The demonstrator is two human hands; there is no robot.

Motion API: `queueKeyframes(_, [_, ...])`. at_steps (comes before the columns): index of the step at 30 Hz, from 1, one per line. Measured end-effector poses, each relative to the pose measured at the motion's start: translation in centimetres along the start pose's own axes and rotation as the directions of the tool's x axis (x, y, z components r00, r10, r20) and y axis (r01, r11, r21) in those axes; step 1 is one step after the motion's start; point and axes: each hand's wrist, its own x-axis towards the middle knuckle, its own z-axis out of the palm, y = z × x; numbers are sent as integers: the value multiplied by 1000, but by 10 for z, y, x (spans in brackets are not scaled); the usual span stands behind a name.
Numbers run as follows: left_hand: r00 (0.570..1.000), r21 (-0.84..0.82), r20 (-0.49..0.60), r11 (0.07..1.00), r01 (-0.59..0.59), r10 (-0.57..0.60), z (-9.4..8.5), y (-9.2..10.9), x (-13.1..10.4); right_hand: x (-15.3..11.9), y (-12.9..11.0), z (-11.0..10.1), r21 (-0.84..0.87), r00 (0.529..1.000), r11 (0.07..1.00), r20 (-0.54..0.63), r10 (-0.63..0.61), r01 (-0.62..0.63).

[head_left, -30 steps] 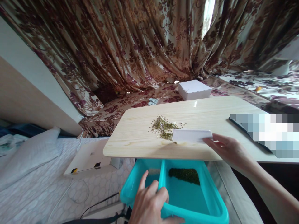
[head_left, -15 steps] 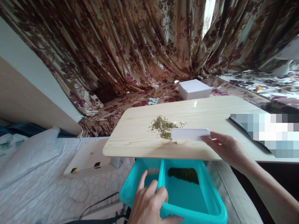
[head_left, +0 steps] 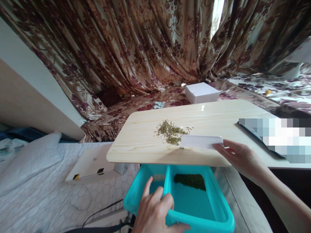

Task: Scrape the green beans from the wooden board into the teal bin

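My right hand (head_left: 234, 153) pinches one end of a flat white scraper (head_left: 201, 141). The scraper's far end touches or nearly touches a scattered pile of green mung beans (head_left: 170, 129) mixed with small white grains, on a pale wood-grain tabletop (head_left: 136, 149). Below the table edge is a turquoise divided bin (head_left: 206, 221). My left hand (head_left: 155, 210) grips its near rim by the divider, index finger stretched over the left compartment. Dark green beans (head_left: 190, 181) lie at the far end of the right compartment; whitish grains (head_left: 157, 177) show in the left one.
A white box (head_left: 202, 92) stands behind the table, with a small folded cloth (head_left: 158, 105) to its left. At the table's right lies a dark-edged object (head_left: 257, 137), partly pixelated. A flat carton (head_left: 92, 163) and cables (head_left: 104, 212) lie on the bed at left.
My right hand has drawn the scraper slightly to the right, away from the beans. My left hand keeps its grip on the bin.
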Motion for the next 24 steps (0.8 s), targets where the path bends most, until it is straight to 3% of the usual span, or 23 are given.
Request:
queueKeyframes(4, [1000,0,-3,1000,13,-13,0,1,0,-3,-3,-2,33,999,999,51,2,-4])
queueKeyframes(14, [1000,8,-6,1000,3,-3,1,0,-1,4,-11,2,-3,999,999,-25,34,-34])
queueKeyframes(24, [1000,-7,-13,1000,18,-18,1,0,-1,1,3,4,-6,999,999,27,-39,40])
